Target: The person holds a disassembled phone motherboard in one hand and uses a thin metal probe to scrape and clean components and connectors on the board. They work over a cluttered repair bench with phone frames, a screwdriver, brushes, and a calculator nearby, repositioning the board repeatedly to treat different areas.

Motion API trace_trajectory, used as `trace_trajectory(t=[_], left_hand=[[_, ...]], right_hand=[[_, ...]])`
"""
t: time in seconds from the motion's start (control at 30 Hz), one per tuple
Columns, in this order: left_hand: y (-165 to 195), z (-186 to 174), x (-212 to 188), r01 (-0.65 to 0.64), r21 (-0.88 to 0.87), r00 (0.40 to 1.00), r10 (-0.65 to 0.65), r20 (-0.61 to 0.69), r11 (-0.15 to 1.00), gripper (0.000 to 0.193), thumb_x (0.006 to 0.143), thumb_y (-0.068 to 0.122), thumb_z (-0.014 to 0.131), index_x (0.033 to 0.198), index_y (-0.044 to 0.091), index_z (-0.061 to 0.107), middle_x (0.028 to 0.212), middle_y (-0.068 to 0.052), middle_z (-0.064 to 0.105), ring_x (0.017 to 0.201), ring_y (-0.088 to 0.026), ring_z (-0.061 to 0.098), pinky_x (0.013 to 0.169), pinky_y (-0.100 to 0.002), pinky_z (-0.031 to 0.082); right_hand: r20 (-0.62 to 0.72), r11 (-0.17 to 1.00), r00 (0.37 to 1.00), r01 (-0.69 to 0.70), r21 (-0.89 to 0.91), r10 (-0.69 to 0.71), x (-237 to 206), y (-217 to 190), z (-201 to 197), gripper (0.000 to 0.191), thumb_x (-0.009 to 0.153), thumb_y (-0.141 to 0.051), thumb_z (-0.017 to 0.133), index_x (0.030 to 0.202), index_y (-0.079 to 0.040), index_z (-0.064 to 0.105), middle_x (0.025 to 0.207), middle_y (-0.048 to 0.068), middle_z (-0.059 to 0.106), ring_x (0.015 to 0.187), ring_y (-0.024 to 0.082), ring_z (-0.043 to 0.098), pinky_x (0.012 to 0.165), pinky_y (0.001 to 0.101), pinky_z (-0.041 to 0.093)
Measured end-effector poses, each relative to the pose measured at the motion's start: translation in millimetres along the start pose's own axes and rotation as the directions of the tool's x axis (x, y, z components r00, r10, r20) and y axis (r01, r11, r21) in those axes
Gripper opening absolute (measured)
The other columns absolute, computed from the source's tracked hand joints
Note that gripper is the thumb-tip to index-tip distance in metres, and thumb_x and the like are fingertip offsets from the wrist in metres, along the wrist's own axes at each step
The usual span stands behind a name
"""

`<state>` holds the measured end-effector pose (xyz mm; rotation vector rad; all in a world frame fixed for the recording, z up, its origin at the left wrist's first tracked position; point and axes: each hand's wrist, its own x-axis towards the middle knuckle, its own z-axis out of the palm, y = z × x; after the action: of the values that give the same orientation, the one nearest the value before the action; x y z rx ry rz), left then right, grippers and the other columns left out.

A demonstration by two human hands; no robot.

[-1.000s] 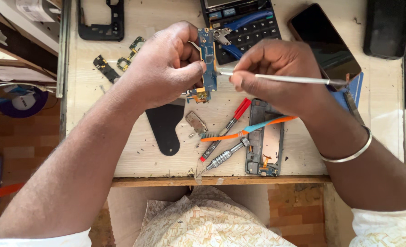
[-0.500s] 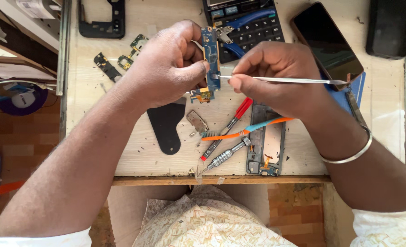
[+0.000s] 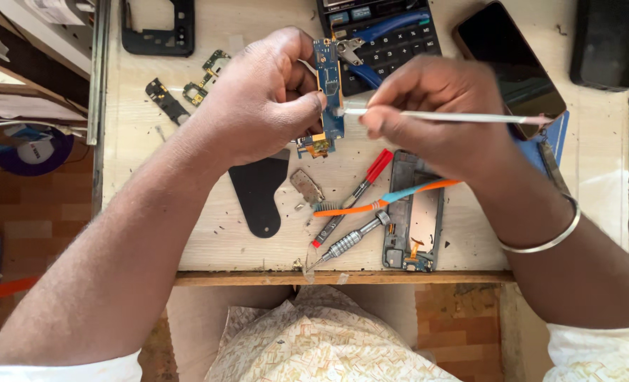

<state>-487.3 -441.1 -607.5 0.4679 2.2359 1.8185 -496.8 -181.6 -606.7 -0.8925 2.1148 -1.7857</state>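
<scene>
My left hand (image 3: 265, 99) grips a narrow blue circuit board (image 3: 328, 85) upright above the wooden table (image 3: 208, 233), with a small orange flex part at its lower end. My right hand (image 3: 435, 113) pinches a thin white stick tool (image 3: 456, 117) that lies level, its tip touching the board's middle. Below the hands lie a red-handled screwdriver (image 3: 360, 187), a silver screwdriver (image 3: 346, 244) and an orange and blue toothbrush (image 3: 385, 201). An opened phone frame (image 3: 417, 223) rests under my right wrist.
A black calculator (image 3: 392, 35) with blue-handled pliers (image 3: 385, 28) on it sits at the back. A dark phone (image 3: 509, 60) lies at right, a black case (image 3: 608, 42) beyond. A black spatula-shaped piece (image 3: 261, 191), small circuit parts (image 3: 187, 88) and a black frame (image 3: 155, 28) lie at left.
Both hands stay over the board. The white stick's tip has shifted slightly along the board; the board itself has barely moved.
</scene>
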Motion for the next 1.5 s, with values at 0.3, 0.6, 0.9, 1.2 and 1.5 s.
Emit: trace_trajectory(t=[0.3, 0.6, 0.9, 1.2, 1.5], left_hand=[[3, -2, 0, 0.01, -0.001, 1.0, -0.01, 0.001, 1.0, 0.022, 0.096, 0.001, 0.061, 0.115, -0.001, 0.051, 0.087, -0.009, 0.072, 0.077, -0.009, 0.074, 0.065, -0.024, 0.06], [12, -5, -2, 0.044, -0.088, 0.999, -0.045, -0.003, 0.995, 0.027, 0.095, 0.002, 0.058, 0.119, 0.001, 0.046, 0.092, -0.008, 0.073, 0.083, -0.01, 0.075, 0.068, -0.026, 0.064], [10, -5, -1, 0.031, -0.357, 0.997, -0.002, 0.079, 0.933, 0.05, 0.091, 0.003, 0.069, 0.133, 0.0, 0.042, 0.102, -0.01, 0.071, 0.09, -0.009, 0.066, 0.075, -0.026, 0.057], [-1, -9, 4, 0.015, -0.357, 0.995, 0.023, 0.101, 0.934, 0.034, 0.085, -0.001, 0.073, 0.117, -0.001, 0.062, 0.101, -0.006, 0.07, 0.091, -0.009, 0.067, 0.085, -0.025, 0.059], [-4, -10, 4, 0.01, -0.165, 0.997, 0.002, 0.071, 0.986, 0.019, 0.089, 0.004, 0.066, 0.108, -0.001, 0.066, 0.094, -0.004, 0.068, 0.084, -0.006, 0.062, 0.075, -0.023, 0.054]], right_hand=[[-0.005, 0.997, 1.0, -0.026, 0.072, 0.027, 1, 4, -1, 0.011, 0.101, -0.003, 0.075, 0.107, 0.003, 0.068, 0.095, 0.01, 0.074, 0.081, 0.007, 0.069, 0.071, 0.0197, 0.057], [-0.025, 0.976, 0.997, -0.06, 0.208, 0.066, 6, -13, 4, 0.015, 0.102, -0.006, 0.063, 0.114, 0.002, 0.067, 0.104, 0.009, 0.075, 0.09, 0.009, 0.073, 0.083, 0.0232, 0.062], [-0.121, 0.992, 0.99, -0.056, 0.111, 0.07, 2, -10, 13, 0.017, 0.102, 0.002, 0.072, 0.119, 0.003, 0.068, 0.1, 0.004, 0.071, 0.086, 0.003, 0.064, 0.072, 0.0172, 0.051], [-0.177, 0.995, 0.982, 0.075, 0.059, -0.064, 1, -15, 5, 0.013, 0.098, 0.005, 0.073, 0.109, 0.002, 0.066, 0.105, 0.007, 0.071, 0.089, 0.004, 0.065, 0.076, 0.019, 0.053], [-0.099, 0.973, 0.974, 0.19, -0.131, -0.203, 6, -10, 11, 0.011, 0.096, 0.01, 0.074, 0.105, 0.003, 0.07, 0.111, 0.011, 0.073, 0.102, 0.011, 0.07, 0.094, 0.0242, 0.058]])
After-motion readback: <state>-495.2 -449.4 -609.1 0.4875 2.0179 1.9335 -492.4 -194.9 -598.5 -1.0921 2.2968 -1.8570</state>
